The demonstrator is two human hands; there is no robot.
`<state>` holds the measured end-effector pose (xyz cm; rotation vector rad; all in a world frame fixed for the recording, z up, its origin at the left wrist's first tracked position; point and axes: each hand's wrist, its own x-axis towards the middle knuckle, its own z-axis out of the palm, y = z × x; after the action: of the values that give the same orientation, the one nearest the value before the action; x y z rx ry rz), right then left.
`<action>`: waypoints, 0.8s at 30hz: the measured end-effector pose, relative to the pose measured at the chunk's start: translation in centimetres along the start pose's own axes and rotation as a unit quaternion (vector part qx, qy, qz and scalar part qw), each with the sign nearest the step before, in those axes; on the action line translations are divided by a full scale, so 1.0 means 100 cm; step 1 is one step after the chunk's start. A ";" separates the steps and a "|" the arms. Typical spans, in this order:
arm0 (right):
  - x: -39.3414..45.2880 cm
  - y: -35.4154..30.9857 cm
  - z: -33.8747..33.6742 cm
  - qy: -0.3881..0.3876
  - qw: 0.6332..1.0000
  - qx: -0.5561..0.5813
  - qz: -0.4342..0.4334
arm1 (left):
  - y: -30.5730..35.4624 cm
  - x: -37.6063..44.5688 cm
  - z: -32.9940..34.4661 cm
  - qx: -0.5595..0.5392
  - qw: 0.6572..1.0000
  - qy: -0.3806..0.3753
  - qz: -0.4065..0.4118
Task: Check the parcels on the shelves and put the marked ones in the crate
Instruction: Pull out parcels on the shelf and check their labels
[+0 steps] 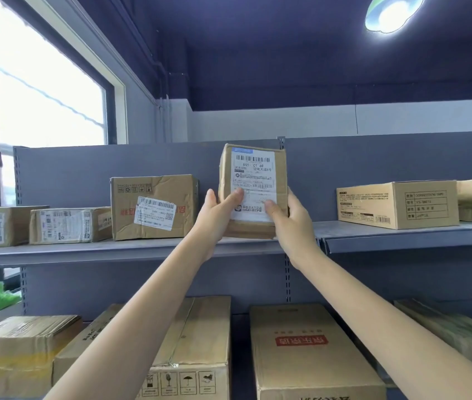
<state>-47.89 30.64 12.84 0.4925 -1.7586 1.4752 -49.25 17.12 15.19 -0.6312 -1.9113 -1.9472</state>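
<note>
- The small cardboard parcel (253, 192) stands on end at the front edge of the upper shelf (84, 251), its long axis near vertical and its white shipping label (253, 186) turned toward the person, barcode uppermost.
- It looks light and stiff: a compact taped carton, slightly creased at the corners, that two hands raise easily. The paper label is smoother than the cardboard, so the bare side walls probably give the surer hold.
- The left hand (217, 215) grasps the lower left side, thumb laid across the label; the right hand (289, 215) grasps the lower right side, thumb likewise on the label. Both hold low, so the top could tip; a hold nearer mid-height would likely steady it.
- No mark beyond the printed label can be made out here.
- Left of it sits a crumpled carton (154, 207) with a skewed label, and further left two flatter boxes (70, 225); to the right, well apart, lies a printed carton (397, 203).
- Larger cartons (309, 350) fill the shelf below. No crate is in view.
</note>
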 end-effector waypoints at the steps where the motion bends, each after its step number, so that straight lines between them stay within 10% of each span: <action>1: 0.004 0.001 -0.001 0.006 1.000 -0.009 0.009 | 0.002 0.004 0.001 0.010 0.999 0.031 -0.012; 8: 0.022 -0.002 -0.014 -0.035 0.998 -0.046 0.002 | -0.003 0.015 0.003 0.107 0.990 0.087 -0.001; 17: 0.052 0.005 -0.017 -0.063 0.970 -0.195 -0.131 | -0.030 0.025 0.010 -0.050 0.997 -0.025 -0.049; 24: 0.083 0.024 -0.021 -0.120 0.948 -0.269 -0.121 | -0.035 0.043 -0.017 0.100 0.983 0.145 0.044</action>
<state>-54.20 34.77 17.65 0.5860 -2.1044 0.7407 -54.85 15.84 14.48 -0.3476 -1.8317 -1.6612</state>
